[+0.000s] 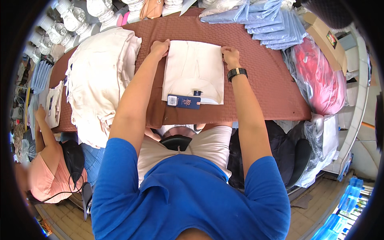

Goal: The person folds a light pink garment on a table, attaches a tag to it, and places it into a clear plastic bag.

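A cream garment (193, 72), folded into a neat rectangle, lies flat on the brown tablecloth (256, 88) before me. My left hand (161, 48) grips its far left corner, fingers closed on the edge. At the far right corner my right hand (231, 57) pinches the cloth; a black watch (237, 73) is on that wrist. A dark blue hang tag (190, 101) with a white barcode label rests across the garment's near left edge. Beside it, a small dark label and a pale strip show at the near edge.
A tall pile of cream garments (98, 76) stands left of my left forearm. Bagged light-blue garments (276, 26) lie at the far right, near a cardboard box (326, 40) and a bag of pink cloth (318, 72). A co-worker in peach (46, 176) sits at left.
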Tool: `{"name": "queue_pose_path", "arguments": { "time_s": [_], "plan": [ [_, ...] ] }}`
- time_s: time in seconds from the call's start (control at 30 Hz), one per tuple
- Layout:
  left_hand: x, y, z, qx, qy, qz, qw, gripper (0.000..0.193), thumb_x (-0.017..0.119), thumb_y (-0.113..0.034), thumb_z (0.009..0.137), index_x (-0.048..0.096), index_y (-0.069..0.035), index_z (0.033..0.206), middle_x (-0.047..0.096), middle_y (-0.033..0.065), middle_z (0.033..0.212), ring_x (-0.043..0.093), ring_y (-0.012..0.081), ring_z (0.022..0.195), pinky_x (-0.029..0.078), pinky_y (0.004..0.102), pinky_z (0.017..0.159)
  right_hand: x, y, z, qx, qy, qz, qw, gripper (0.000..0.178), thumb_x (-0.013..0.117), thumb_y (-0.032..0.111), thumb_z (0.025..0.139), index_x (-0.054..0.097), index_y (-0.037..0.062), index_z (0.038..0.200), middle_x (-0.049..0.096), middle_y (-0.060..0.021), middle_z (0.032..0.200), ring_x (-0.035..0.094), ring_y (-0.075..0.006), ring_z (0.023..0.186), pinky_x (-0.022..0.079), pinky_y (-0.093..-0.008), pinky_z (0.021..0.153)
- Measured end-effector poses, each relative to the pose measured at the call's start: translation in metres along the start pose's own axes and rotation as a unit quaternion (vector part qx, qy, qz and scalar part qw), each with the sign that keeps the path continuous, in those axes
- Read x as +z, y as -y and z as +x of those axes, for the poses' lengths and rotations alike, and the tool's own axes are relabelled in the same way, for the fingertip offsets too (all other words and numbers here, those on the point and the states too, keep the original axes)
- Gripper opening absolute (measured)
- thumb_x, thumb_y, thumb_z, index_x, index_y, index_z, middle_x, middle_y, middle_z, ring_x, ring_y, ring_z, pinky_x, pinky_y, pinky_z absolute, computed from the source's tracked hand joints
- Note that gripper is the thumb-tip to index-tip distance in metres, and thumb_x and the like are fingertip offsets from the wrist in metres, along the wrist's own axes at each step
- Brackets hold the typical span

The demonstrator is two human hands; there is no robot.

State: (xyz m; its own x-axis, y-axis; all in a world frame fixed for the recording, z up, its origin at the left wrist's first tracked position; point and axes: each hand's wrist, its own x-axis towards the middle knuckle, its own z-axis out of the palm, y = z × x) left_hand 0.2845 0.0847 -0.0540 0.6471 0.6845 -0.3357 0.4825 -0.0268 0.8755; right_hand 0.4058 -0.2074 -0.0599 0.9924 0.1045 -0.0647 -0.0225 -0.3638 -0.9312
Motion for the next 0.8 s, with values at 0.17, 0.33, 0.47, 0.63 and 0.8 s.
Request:
{"name": "queue_pose_path", "arguments": {
  "time_s": [0.17, 0.33, 0.47, 0.63, 0.8],
  "plan": [
    [-0.002, -0.02, -0.014, -0.016, 0.049, 0.1, 0.994, 0.036, 0.067, -0.037, 0.097, 0.074, -0.002, 0.105, 0.073, 0.0081, 0.103, 0.07, 0.018, 0.091, 0.058, 0.0324, 0.067, -0.003, 0.004, 0.005, 0.057, 0.08, 0.059, 0.993, 0.017, 0.071, 0.012, 0.093, 0.07, -0.0001, 0.105, 0.07, -0.0043, 0.091, 0.064, -0.0127, 0.073, 0.054, -0.0287, 0.062],
    [-0.004, -0.032, -0.012, 0.036, 0.103, 0.173, 0.979, 0.03, 0.071, -0.032, 0.094, 0.074, -0.003, 0.103, 0.074, 0.0063, 0.101, 0.07, 0.0176, 0.088, 0.057, 0.033, 0.071, -0.002, 0.007, 0.017, 0.051, 0.066, 0.032, 0.996, 0.032, 0.079, 0.013, 0.085, 0.069, -0.0018, 0.111, 0.071, -0.0076, 0.085, 0.068, -0.0176, 0.079, 0.057, -0.0313, 0.065],
    [0.002, -0.015, -0.007, 0.025, 0.112, -0.077, 0.99, 0.026, 0.08, -0.026, 0.088, 0.076, -0.004, 0.102, 0.074, 0.0032, 0.097, 0.068, 0.0158, 0.085, 0.055, 0.0298, 0.075, 0.001, 0.004, 0.01, 0.006, -0.013, 0.026, 1.0, 0.048, 0.085, 0.012, 0.077, 0.064, -0.001, 0.119, 0.073, -0.0108, 0.084, 0.07, -0.0232, 0.09, 0.058, -0.0347, 0.077],
    [0.005, 0.012, -0.007, 0.103, 0.003, -0.028, 0.994, 0.038, 0.085, -0.024, 0.083, 0.073, 0.0, 0.11, 0.073, 0.0048, 0.1, 0.067, 0.0131, 0.089, 0.054, 0.0292, 0.079, 0.008, 0.02, -0.018, -0.05, -0.058, -0.067, 0.995, 0.051, 0.086, 0.012, 0.075, 0.063, 0.0, 0.118, 0.075, -0.0115, 0.089, 0.071, -0.0249, 0.092, 0.056, -0.0363, 0.084],
    [0.003, 0.016, -0.015, 0.199, -0.101, 0.076, 0.972, 0.05, 0.085, -0.03, 0.083, 0.068, 0.003, 0.117, 0.072, 0.0082, 0.104, 0.067, 0.013, 0.086, 0.056, 0.0299, 0.079, -0.016, -0.002, -0.005, -0.084, -0.077, -0.034, 0.993, 0.04, 0.084, 0.024, 0.081, 0.068, 0.0001, 0.109, 0.075, -0.0085, 0.088, 0.07, -0.0216, 0.084, 0.055, -0.0344, 0.076]
  ]
}}
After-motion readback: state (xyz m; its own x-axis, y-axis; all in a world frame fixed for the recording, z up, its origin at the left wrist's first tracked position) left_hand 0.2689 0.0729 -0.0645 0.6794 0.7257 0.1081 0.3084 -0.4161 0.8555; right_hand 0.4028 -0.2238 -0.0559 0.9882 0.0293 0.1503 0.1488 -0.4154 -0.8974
